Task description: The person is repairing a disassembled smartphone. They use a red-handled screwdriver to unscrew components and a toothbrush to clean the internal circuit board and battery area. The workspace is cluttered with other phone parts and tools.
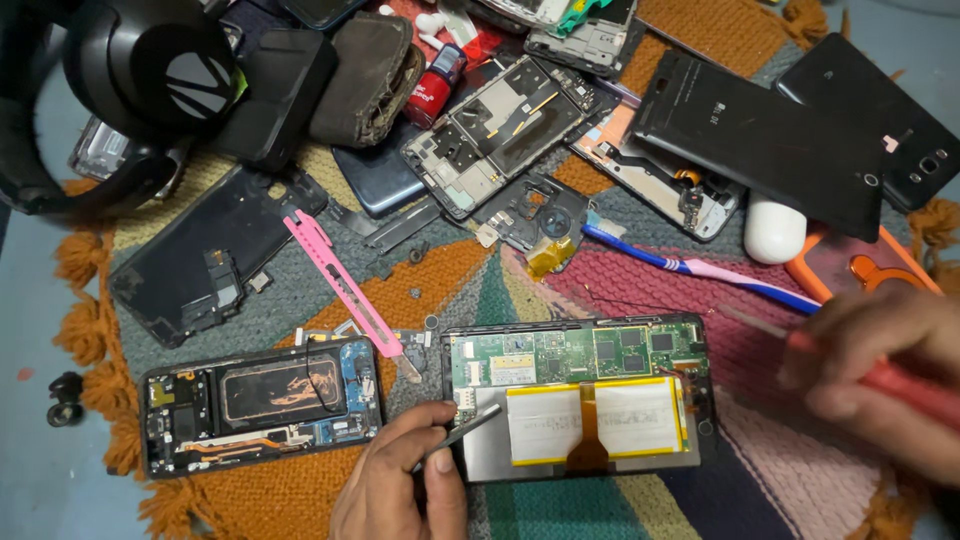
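Observation:
An opened tablet point(580, 400) lies on a striped woven mat point(440, 280), showing a green circuit board and a silver battery edged in yellow. My left hand point(400, 485) is at its lower left corner, pinching slim metal tweezers point(472, 425) whose tip rests on the tablet's bare metal plate. My right hand point(880, 385) is blurred at the right edge, gripping a red-handled tool point(905, 388) whose thin shaft points toward the tablet's upper right corner.
An opened phone point(262, 405) lies left of the tablet. Around it are a pink utility knife point(342, 283), a blue and pink toothbrush point(700, 268), several stripped phone frames and back covers, black headphones point(130, 70) and a white earbud case point(774, 228).

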